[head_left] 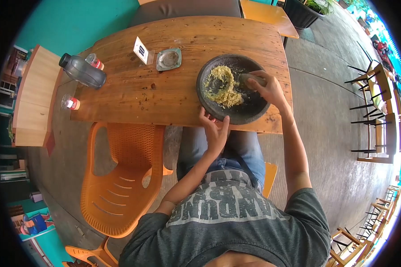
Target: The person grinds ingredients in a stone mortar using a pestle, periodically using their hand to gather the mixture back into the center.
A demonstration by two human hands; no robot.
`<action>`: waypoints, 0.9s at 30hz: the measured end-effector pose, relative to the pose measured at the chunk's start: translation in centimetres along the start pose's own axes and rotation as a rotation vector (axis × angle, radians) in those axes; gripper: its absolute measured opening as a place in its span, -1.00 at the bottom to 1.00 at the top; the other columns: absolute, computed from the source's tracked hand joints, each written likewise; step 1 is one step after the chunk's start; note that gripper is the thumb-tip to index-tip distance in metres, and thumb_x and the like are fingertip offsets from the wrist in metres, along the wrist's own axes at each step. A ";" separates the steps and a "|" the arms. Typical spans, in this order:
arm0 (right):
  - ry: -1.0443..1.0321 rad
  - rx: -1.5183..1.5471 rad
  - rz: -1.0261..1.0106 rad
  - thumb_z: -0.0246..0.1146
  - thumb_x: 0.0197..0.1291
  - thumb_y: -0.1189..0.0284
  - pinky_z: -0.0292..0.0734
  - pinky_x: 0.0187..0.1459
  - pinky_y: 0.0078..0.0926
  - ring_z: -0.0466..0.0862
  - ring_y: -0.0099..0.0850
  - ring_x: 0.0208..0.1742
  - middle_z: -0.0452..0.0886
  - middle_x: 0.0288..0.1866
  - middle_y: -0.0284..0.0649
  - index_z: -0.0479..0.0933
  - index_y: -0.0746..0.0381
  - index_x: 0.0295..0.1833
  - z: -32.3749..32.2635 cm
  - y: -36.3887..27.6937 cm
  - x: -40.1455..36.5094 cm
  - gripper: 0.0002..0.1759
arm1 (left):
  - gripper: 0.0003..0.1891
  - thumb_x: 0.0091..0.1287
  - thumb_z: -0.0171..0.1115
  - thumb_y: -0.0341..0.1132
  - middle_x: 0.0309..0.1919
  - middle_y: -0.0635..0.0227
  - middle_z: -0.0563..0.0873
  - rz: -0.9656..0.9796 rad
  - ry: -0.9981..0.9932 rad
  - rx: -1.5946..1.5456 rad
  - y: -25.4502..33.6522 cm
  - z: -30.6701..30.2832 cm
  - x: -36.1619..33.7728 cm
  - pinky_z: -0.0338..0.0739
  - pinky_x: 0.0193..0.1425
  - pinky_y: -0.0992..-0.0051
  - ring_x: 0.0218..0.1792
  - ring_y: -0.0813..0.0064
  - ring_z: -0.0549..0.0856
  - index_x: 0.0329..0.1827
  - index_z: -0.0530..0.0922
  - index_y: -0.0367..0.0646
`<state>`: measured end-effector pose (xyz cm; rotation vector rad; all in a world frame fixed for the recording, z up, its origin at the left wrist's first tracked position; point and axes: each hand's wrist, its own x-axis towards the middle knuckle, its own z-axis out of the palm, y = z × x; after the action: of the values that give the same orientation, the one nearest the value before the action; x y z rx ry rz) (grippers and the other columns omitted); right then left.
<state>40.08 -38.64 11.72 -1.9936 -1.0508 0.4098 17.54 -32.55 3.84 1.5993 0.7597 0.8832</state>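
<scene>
A round dark stone mortar (243, 118) rests near the front right edge of the wooden table. Inside it, a pale yellow-green mash (228, 95) lies in a curved heap on the left and lower side. My right hand (268, 87) is wrapped round a grey stone pestle (244, 79) over the right part of the bowl. My left hand (215, 130) grips the mortar's near rim, its fingers at the outer wall.
On the table (133, 93) are a number card (141, 50), an ashtray (168, 59), a dark bottle (82, 71) and two plastic cups (70, 103). An orange chair (120, 191) stands at the near left side. Stools (378, 93) are at far right.
</scene>
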 end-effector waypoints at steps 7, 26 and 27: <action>-0.135 -0.351 -0.291 0.38 0.09 0.36 0.56 -0.18 -0.25 0.67 -0.18 -0.12 0.67 -0.16 -0.18 0.54 0.03 0.09 1.4 -3.5 -4.4 -0.59 | -0.15 0.26 0.35 -0.28 0.24 -0.06 0.24 0.012 -0.050 0.002 -0.5 -0.7 0.3 0.31 0.30 0.25 0.23 0.16 0.37 0.40 -0.06 -0.42; -0.116 -0.535 -0.529 0.36 0.06 0.41 0.63 -0.30 -0.30 0.56 -0.22 -0.13 0.38 -0.13 -0.17 0.49 -0.20 0.12 4.4 -4.7 -5.7 -0.52 | -0.44 0.37 0.13 -0.20 0.30 -0.01 0.18 -0.112 0.564 0.158 -0.1 -16.4 7.5 0.24 0.33 0.21 0.26 0.20 0.27 0.32 0.20 -0.29; -0.109 -0.537 -0.552 0.36 0.06 0.41 0.63 -0.31 -0.31 0.56 -0.22 -0.13 0.38 -0.13 -0.18 0.50 -0.22 0.12 4.6 -4.9 -5.7 -0.52 | -0.46 0.37 0.13 -0.20 0.30 -0.02 0.17 -0.077 0.613 0.208 -1.2 -18.0 8.5 0.24 0.32 0.20 0.27 0.18 0.26 0.31 0.21 -0.28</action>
<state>31.25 -39.29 12.33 -2.0181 -1.8618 -0.0778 6.45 -16.10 6.06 1.4669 1.3679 1.2918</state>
